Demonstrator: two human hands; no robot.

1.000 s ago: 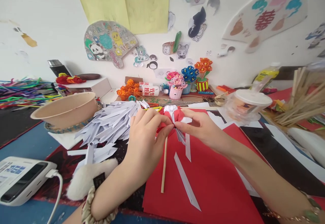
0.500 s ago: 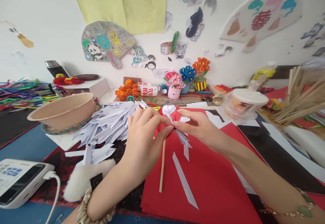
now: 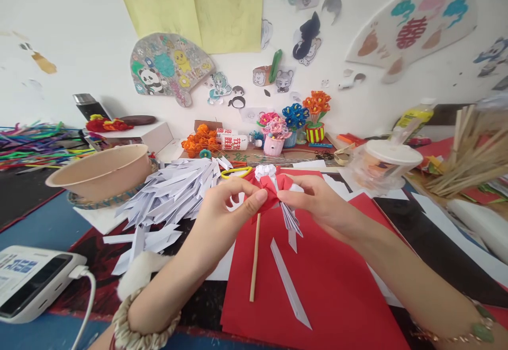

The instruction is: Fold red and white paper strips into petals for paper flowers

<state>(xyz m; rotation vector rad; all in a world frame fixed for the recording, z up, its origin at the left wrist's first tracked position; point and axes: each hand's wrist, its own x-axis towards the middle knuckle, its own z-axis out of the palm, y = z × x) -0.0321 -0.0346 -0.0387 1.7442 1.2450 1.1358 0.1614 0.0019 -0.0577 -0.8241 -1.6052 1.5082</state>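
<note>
Both hands meet over a red paper sheet [image 3: 329, 286] at the table's middle. My left hand [image 3: 224, 207] pinches a red and white paper flower [image 3: 272, 181] that sits on top of a thin wooden stick [image 3: 254, 257]. My right hand [image 3: 317, 202] grips the same flower from the right, and a bundle of folded white paper strips [image 3: 290, 220] hangs down under its fingers. One loose white strip [image 3: 289, 281] lies flat on the red sheet below the hands.
A heap of white folded strips [image 3: 170, 191] lies left of the hands, beside a tan paper bowl [image 3: 101, 170]. A lidded plastic cup [image 3: 384, 165] and a bunch of wooden sticks [image 3: 472, 154] stand right. A white device with a cable [image 3: 35, 278] sits front left. Small flower pots [image 3: 291, 122] line the wall.
My left hand has turned: its fingers have drawn back from over the flower and now pinch it at the tips. My left wrist has lifted off the fluffy white thing.
</note>
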